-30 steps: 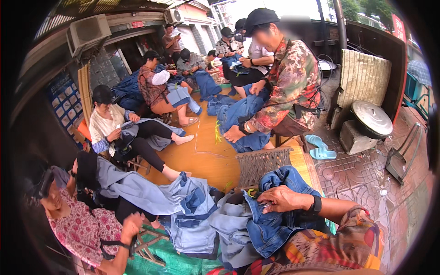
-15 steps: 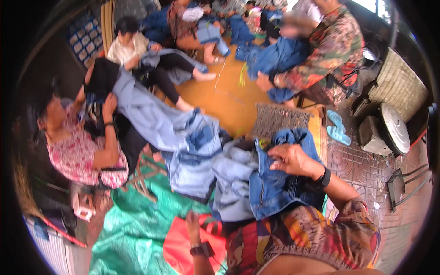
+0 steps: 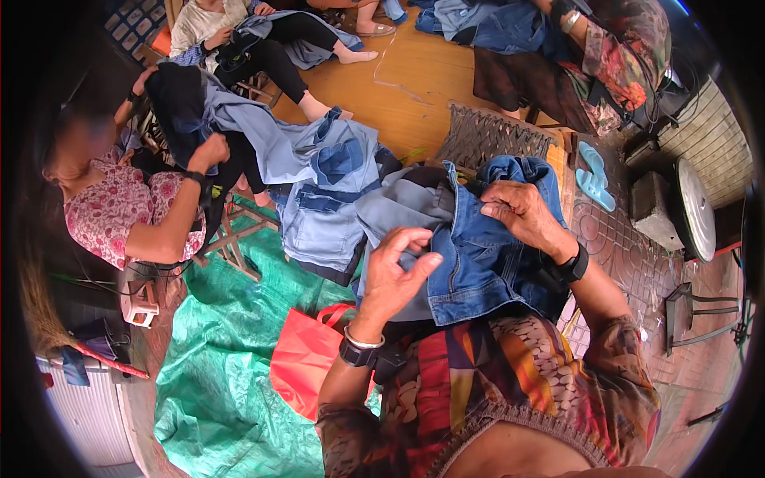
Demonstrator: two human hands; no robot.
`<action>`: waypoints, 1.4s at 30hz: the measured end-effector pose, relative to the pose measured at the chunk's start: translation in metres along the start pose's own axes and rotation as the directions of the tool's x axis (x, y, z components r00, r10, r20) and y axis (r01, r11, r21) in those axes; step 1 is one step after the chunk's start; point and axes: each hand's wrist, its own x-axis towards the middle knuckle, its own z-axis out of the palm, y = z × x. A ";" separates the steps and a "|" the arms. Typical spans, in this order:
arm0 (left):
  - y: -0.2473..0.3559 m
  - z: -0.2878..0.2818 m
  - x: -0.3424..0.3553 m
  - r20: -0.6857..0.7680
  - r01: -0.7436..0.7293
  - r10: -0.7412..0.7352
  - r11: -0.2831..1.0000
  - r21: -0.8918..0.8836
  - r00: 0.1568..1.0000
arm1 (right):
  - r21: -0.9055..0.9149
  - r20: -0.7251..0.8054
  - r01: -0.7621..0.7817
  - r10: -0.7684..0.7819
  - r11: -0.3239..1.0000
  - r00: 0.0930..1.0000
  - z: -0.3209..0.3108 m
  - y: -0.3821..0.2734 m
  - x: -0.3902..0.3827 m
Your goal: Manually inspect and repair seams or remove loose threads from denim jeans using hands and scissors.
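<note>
A blue denim garment [image 3: 470, 267] with a stitched front seam lies across my lap. My right hand [image 3: 522, 211], a dark band on its wrist, is closed on the upper part of this denim, fingers curled and thumb pressed in. My left hand [image 3: 390, 275] hovers over the garment's left edge, thumb and fingers apart with nothing visible between them. Grey-blue denim [image 3: 402, 199] lies just beyond it, joining a pile of light-blue jeans [image 3: 323, 231] that stretches to the left.
A person in a pink floral top [image 3: 119, 203] sits at left handling dark and light denim. Others sit across the orange floor [image 3: 406, 76]. A green sheet [image 3: 215, 350] and red bag [image 3: 299, 362] lie below left. Blue slippers [image 3: 594, 179] and a round lid [image 3: 695, 209] stand right.
My left hand has risen from beside the red bag to the denim on my lap. My right hand stays on the garment. The view has tilted downward.
</note>
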 end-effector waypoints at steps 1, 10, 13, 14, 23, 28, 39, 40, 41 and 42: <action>0.002 0.007 0.002 0.044 0.011 -0.013 0.999 0.035 0.999 | 0.024 -0.011 -0.001 0.001 1.000 1.000 0.000 -0.001 -0.002; 0.011 0.013 0.005 0.177 0.266 -0.209 0.865 -0.426 0.962 | 0.451 -0.283 -0.036 0.181 0.892 0.942 -0.004 0.005 -0.023; 0.015 0.005 0.004 0.291 0.309 -0.195 0.853 -0.421 0.937 | 0.588 -0.210 -0.067 0.232 0.806 0.950 -0.003 0.009 -0.027; 0.014 0.005 0.002 0.291 0.310 -0.197 0.852 -0.422 0.936 | 0.589 -0.208 -0.069 0.234 0.805 0.950 -0.005 0.009 -0.027; 0.014 0.005 0.009 0.196 0.142 -0.111 0.978 -0.153 0.974 | 0.800 -0.138 -0.071 0.299 0.596 0.944 -0.004 0.016 -0.044; 0.025 0.021 0.024 0.162 0.044 -0.019 0.987 -0.152 0.987 | 0.832 -0.089 -0.085 0.283 0.548 0.955 -0.002 0.017 -0.047; -0.009 0.015 0.024 0.180 0.393 -0.366 0.672 -0.628 0.913 | 0.327 0.072 -0.003 -0.022 0.945 0.997 -0.013 -0.011 -0.050; -0.010 0.011 0.025 0.196 0.424 -0.397 0.640 -0.641 0.897 | 0.237 0.075 0.144 -0.165 0.961 0.983 -0.008 -0.016 -0.046; -0.011 0.010 0.026 0.136 0.394 -0.397 0.693 -0.604 0.908 | 0.198 0.120 0.175 -0.201 0.965 0.972 -0.007 -0.022 -0.045; -0.010 0.009 0.028 0.143 0.397 -0.396 0.693 -0.602 0.907 | 0.160 0.167 0.211 -0.237 0.964 0.957 -0.005 -0.027 -0.045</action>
